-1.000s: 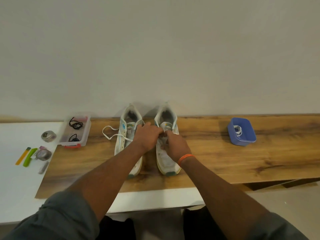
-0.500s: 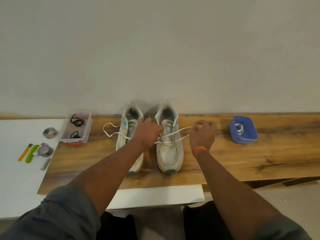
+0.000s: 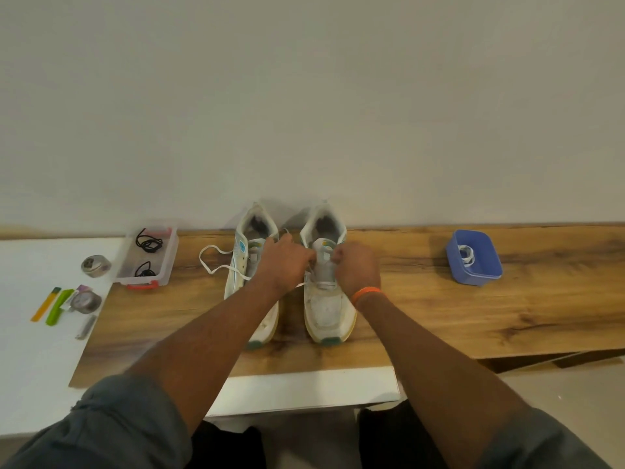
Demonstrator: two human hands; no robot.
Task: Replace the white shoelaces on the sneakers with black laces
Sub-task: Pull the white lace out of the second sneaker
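Note:
Two white sneakers stand side by side on the wooden board, toes towards me. Both my hands are over the lace area of the right sneaker. My left hand and my right hand have curled fingers that pinch its white lace near the upper eyelets. The left sneaker keeps its white lace, with a loose loop lying on the board to its left. Two coiled black laces lie in a clear plastic box at the left.
A blue tub holding a coiled white lace sits at the right of the wooden board. On the white table to the left lie two tape rolls, a yellow and a green tool and a small metal piece. A wall stands directly behind the sneakers.
My right hand, which had pulled the white lace out to the right, has come back to the right sneaker's tongue. My left hand stays at the eyelets.

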